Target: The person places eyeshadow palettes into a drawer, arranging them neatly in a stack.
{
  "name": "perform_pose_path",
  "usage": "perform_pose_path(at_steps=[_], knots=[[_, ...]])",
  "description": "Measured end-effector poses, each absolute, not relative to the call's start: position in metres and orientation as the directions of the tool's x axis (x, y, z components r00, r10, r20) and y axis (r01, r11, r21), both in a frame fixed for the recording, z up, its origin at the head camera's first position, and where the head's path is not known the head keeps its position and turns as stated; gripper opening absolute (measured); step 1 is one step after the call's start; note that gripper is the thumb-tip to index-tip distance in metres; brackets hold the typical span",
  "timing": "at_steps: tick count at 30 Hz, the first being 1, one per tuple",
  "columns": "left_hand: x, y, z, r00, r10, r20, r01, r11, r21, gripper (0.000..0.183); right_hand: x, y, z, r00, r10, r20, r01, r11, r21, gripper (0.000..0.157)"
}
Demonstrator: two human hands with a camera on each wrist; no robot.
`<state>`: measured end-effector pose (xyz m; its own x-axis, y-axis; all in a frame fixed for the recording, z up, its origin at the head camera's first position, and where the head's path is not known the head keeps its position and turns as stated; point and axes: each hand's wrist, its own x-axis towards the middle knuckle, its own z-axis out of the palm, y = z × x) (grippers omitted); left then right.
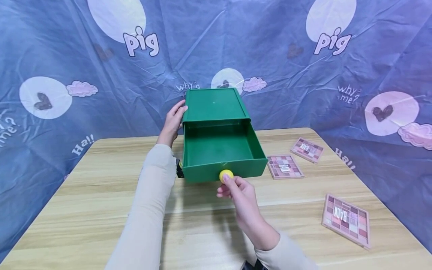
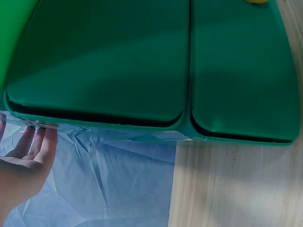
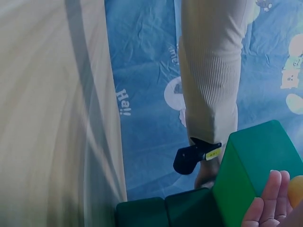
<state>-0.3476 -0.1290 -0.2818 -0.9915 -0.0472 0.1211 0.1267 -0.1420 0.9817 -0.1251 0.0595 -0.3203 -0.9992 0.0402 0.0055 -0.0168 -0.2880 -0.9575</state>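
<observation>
Wooden table (image 1: 101,202) before a blue printed cloth (image 1: 189,45): your right hand (image 1: 245,197) pinches the yellow knob (image 1: 226,175) of the open green drawer (image 1: 202,173).
The drawer stands out from its green cabinet (image 1: 216,105), above the table; your left hand (image 1: 172,122) touches the cabinet's left side with fingers extended, not clenched. For good control, it seems best that you brace the cabinet with this left hand and guide the knob straight along the drawer's line, without twisting, because a tilted drawer could jam. Three makeup palettes (image 1: 286,167) lie to the right.
</observation>
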Motion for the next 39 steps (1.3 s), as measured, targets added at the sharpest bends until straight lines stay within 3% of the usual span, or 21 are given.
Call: perform_pose_path(at_steps=[2, 9, 11, 19, 26, 28, 33, 39], knots=[[-0.348, -0.129, -0.281, -0.992, -0.049, 0.12, 0.126, -0.143, 0.982, 0.046, -0.126, 0.059, -0.326, -0.999, 0.036, 0.017, -0.026, -0.27, -0.962, 0.023], [-0.347, -0.129, -0.281, -0.993, -0.046, 0.113, 0.118, -0.135, 0.984, 0.047, -0.179, 0.069, -0.444, -0.995, 0.033, 0.093, -0.098, -0.312, -0.945, 0.033], [-0.347, -0.129, -0.28, -0.993, -0.044, 0.11, 0.115, -0.132, 0.985, 0.047, -0.18, 0.068, -0.449, -0.995, 0.045, 0.09, -0.099, -0.31, -0.946, 0.035], [-0.347, -0.129, -0.28, -0.993, -0.051, 0.106, 0.112, -0.137, 0.984, 0.044, -0.153, 0.066, -0.405, -0.974, -0.04, 0.223, -0.199, -0.317, -0.927, 0.022], [-0.346, -0.13, -0.282, -0.993, -0.04, 0.114, 0.119, -0.131, 0.984, 0.046, -0.159, 0.076, -0.412, -0.98, -0.109, 0.169, -0.142, -0.219, -0.965, 0.028], [-0.347, -0.131, -0.282, -0.993, -0.036, 0.116, 0.12, -0.129, 0.984, 0.047, -0.151, 0.077, -0.393, -0.971, -0.131, 0.2, -0.174, -0.183, -0.967, 0.031], [-0.347, -0.13, -0.281, -0.993, -0.035, 0.114, 0.118, -0.143, 0.983, 0.046, -0.127, 0.079, -0.337, -0.978, -0.159, 0.134, -0.12, -0.093, -0.988, 0.034], [-0.346, -0.128, -0.281, -0.993, -0.036, 0.111, 0.115, -0.139, 0.984, 0.046, -0.124, 0.099, -0.324, -0.953, -0.286, 0.101, -0.129, 0.078, -0.989, 0.027]])
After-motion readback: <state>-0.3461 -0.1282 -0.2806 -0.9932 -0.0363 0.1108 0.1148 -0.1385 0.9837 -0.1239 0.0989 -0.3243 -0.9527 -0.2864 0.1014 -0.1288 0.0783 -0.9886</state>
